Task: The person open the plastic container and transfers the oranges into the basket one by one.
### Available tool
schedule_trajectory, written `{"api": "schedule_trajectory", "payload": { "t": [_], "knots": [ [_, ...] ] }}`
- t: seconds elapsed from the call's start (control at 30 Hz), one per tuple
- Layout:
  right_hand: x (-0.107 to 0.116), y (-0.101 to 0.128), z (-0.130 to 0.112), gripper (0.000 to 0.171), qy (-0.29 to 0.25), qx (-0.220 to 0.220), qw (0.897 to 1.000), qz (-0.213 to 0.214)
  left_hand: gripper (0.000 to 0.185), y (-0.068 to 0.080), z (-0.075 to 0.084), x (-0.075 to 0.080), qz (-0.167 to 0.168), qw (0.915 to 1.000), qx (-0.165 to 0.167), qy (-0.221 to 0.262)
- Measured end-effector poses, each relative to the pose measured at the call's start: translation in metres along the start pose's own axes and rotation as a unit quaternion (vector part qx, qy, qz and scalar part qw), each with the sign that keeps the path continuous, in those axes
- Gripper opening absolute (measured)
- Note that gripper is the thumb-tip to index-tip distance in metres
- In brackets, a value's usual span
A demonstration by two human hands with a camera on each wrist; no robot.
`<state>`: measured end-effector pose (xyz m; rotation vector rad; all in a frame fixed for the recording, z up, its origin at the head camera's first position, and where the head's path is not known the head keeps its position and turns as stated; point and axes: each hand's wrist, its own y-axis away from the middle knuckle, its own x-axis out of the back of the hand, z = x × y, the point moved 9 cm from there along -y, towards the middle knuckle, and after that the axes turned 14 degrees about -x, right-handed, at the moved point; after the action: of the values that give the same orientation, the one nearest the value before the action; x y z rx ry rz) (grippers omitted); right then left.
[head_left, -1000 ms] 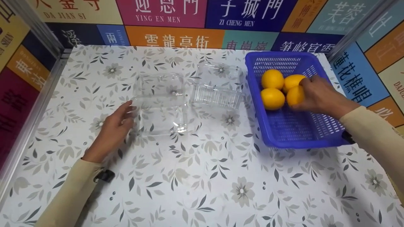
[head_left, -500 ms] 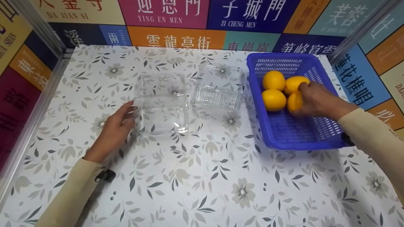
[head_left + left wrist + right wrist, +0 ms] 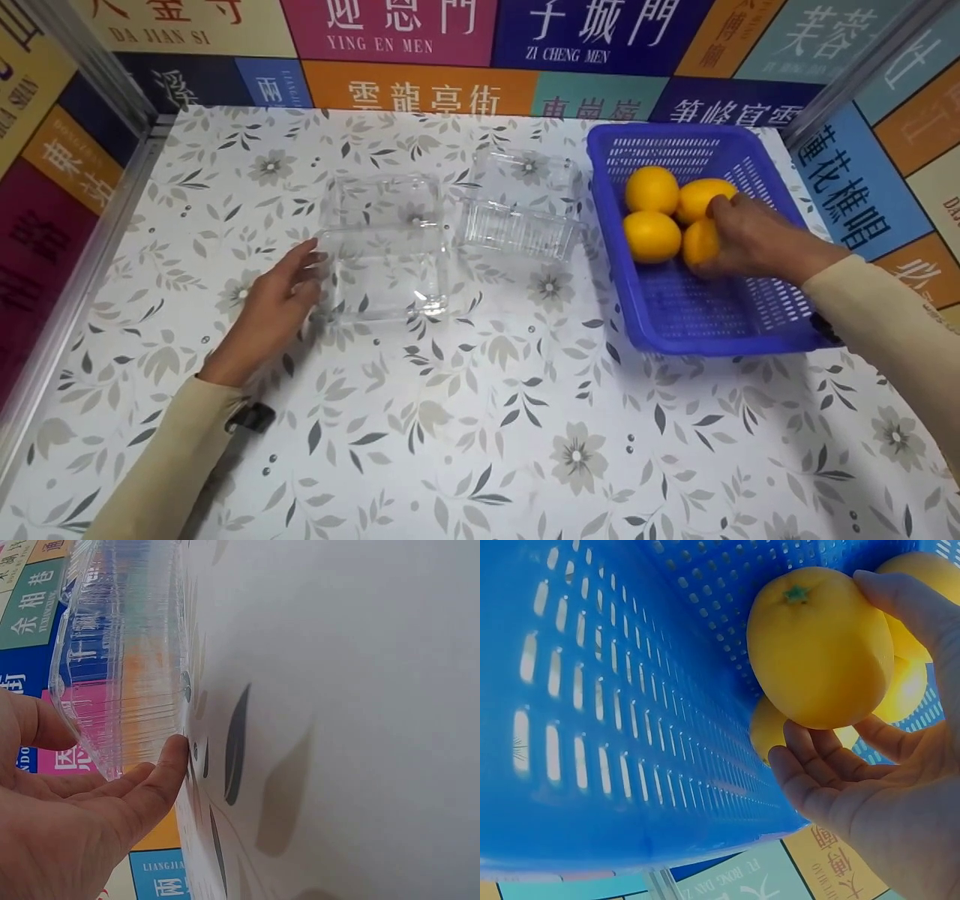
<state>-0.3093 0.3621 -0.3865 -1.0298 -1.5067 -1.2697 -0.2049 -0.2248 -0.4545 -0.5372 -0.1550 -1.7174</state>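
Observation:
In the head view my right hand [image 3: 757,238] reaches into the blue plastic basket [image 3: 637,330] and holds an orange [image 3: 697,241]. The right wrist view shows that orange [image 3: 821,652] with its green stem end, between my thumb on one side and curled fingers on the other. Several other oranges [image 3: 651,236] lie beside it. My left hand [image 3: 274,300], fingers loosely bent, is at the left edge of an opened clear plastic clamshell box [image 3: 386,244]. In the left wrist view the fingertips meet the box's side [image 3: 142,690] close to the tabletop.
A second clear clamshell box [image 3: 517,229], also opened, stands between the first box and the basket. The table has a white floral cover [image 3: 480,420]. Panels with coloured lettering [image 3: 420,86] wall in the back and both sides.
The right hand has shifted slightly down around the orange, which stays in the basket. The left hand and both boxes keep their places; the view has moved a little.

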Motion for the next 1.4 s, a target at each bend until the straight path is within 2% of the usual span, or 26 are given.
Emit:
{"api": "schedule_trajectory", "payload": {
  "t": [0.07, 0.23, 0.43, 0.67, 0.8, 1.17, 1.4],
  "knots": [
    [0.000, 0.000, 0.000, 0.070, 0.002, 0.003, 1.000, 0.004, 0.066, 0.000, 0.000, 0.000, -0.001, 1.0000, -0.002, -0.001],
    [-0.003, 0.001, 0.004, 0.074, -0.002, -0.024, 1.000, -0.018, 0.064, -0.002, 0.001, -0.002, -0.006, 0.9999, -0.007, -0.008],
    [0.001, 0.006, 0.009, 0.085, -0.009, -0.043, 0.999, -0.031, 0.064, -0.004, 0.000, -0.001, -0.004, 1.0000, -0.003, -0.005],
    [0.018, 0.010, 0.004, 0.076, -0.037, -0.021, 0.999, 0.021, 0.063, -0.004, -0.002, 0.001, -0.006, 1.0000, -0.002, 0.002],
    [0.025, 0.011, 0.001, 0.075, -0.051, -0.025, 0.998, 0.042, 0.062, -0.003, -0.005, 0.002, -0.007, 1.0000, 0.000, 0.001],
    [0.043, 0.025, -0.016, 0.069, -0.091, -0.027, 0.991, 0.091, 0.060, -0.004, -0.002, 0.007, 0.008, 0.9999, -0.012, -0.001],
    [0.045, 0.037, -0.030, 0.064, -0.119, -0.015, 0.986, 0.114, 0.059, -0.003, -0.001, 0.011, 0.015, 0.9998, -0.013, 0.001]
  ]
}}
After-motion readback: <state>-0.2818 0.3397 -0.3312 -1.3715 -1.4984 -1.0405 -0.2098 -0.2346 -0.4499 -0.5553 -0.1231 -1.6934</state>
